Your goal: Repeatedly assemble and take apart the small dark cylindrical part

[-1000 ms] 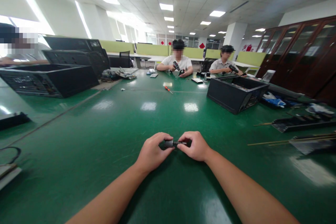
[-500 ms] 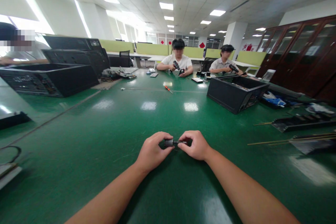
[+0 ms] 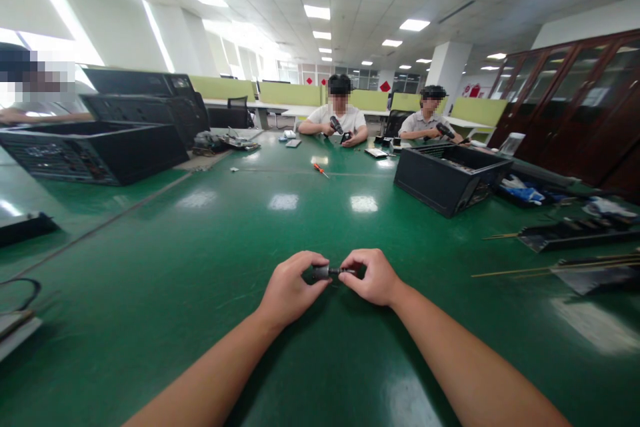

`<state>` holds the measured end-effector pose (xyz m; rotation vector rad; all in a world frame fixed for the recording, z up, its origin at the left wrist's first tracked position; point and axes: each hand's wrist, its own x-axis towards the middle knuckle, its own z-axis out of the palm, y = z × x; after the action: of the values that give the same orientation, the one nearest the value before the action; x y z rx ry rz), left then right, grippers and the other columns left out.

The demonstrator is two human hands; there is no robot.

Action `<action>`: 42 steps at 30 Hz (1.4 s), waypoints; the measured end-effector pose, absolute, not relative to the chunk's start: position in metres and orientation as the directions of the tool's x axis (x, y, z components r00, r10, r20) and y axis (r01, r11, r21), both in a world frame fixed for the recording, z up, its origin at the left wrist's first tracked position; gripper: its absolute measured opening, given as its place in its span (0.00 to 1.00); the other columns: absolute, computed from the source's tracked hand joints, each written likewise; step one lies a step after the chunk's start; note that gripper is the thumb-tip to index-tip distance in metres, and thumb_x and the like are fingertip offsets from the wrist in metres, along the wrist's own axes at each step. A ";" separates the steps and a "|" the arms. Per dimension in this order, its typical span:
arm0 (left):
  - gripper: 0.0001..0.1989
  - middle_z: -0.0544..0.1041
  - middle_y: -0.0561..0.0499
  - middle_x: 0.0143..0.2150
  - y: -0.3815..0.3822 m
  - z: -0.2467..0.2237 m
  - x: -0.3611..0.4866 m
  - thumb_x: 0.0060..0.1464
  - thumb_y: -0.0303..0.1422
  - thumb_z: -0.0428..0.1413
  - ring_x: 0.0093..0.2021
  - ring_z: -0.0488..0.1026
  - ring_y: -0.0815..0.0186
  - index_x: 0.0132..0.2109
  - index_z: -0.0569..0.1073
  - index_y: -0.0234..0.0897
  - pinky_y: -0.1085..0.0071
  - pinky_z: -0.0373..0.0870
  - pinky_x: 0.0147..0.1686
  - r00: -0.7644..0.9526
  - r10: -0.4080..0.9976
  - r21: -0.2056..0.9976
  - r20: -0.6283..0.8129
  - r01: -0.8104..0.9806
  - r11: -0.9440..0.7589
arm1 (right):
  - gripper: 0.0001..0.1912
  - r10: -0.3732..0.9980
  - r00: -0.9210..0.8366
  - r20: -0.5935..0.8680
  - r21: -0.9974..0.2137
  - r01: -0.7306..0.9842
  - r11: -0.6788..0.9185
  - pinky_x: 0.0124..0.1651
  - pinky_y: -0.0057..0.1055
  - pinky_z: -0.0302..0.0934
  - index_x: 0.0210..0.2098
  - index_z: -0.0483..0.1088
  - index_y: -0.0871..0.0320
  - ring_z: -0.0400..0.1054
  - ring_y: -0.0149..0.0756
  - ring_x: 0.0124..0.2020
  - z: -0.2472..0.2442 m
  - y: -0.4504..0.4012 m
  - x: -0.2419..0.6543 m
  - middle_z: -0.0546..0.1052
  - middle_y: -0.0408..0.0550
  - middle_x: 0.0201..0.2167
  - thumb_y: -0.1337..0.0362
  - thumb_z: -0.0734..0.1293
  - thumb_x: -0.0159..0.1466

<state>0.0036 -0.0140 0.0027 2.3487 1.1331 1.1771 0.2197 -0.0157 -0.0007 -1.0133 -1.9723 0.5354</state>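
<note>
Low in the middle of the head view, my left hand [image 3: 291, 290] pinches a small grey metal cylinder [image 3: 321, 272] between thumb and fingers. A thin dark shaft [image 3: 335, 271] sticks out of the cylinder toward the right. My right hand [image 3: 373, 278] grips the shaft's far end between thumb and fingertips. The piece lies roughly level, just above the green tabletop [image 3: 240, 233]. Its exact kind is too small to make out, and the fingers cover parts of both ends.
Farther up the table lies an orange screwdriver [image 3: 320, 170]. Black computer cases stand at left [image 3: 110, 153] and right [image 3: 447, 177]. Metal parts with long yellowish rods [image 3: 525, 272] lie at the right. Two people holding power drills [image 3: 336, 125] sit opposite; another person is at far left.
My hands and the piece between them stay almost in the same place. The person at far left has shifted slightly.
</note>
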 end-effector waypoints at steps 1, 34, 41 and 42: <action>0.10 0.79 0.50 0.41 -0.014 0.003 0.003 0.51 0.30 0.62 0.41 0.76 0.63 0.42 0.75 0.39 0.67 0.73 0.44 0.361 0.750 0.544 0.554 0.525 -0.654 | 0.02 0.813 -0.326 0.482 -0.672 0.457 0.582 0.33 0.28 0.61 0.29 0.76 0.58 0.70 0.33 0.27 -0.001 -0.016 0.220 0.77 0.45 0.25 0.67 0.71 0.56; 0.11 0.79 0.49 0.40 -0.014 0.005 0.001 0.50 0.31 0.63 0.41 0.76 0.62 0.42 0.75 0.39 0.66 0.74 0.44 0.318 0.734 0.519 0.600 0.544 -0.660 | 0.01 0.833 -0.295 0.469 -0.682 0.479 0.553 0.33 0.28 0.63 0.28 0.74 0.58 0.70 0.34 0.27 0.002 -0.016 0.223 0.77 0.44 0.24 0.67 0.70 0.57; 0.10 0.79 0.50 0.41 -0.014 0.006 0.001 0.51 0.30 0.62 0.42 0.76 0.63 0.42 0.75 0.40 0.66 0.73 0.44 0.316 0.736 0.519 0.598 0.548 -0.656 | 0.01 0.837 -0.288 0.465 -0.691 0.473 0.546 0.33 0.28 0.63 0.28 0.75 0.58 0.70 0.34 0.27 0.001 -0.015 0.223 0.77 0.45 0.25 0.67 0.70 0.57; 0.10 0.79 0.50 0.41 -0.014 0.006 0.001 0.51 0.30 0.62 0.42 0.76 0.63 0.42 0.75 0.40 0.66 0.73 0.44 0.314 0.737 0.520 0.598 0.547 -0.655 | 0.01 0.837 -0.287 0.466 -0.690 0.474 0.547 0.33 0.28 0.63 0.28 0.75 0.58 0.70 0.34 0.27 0.001 -0.015 0.223 0.77 0.45 0.25 0.67 0.70 0.57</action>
<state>0.0008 -0.0138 0.0063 2.3588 1.1747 1.2559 0.2232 -0.0147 0.0007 -1.0629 -1.9363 0.5419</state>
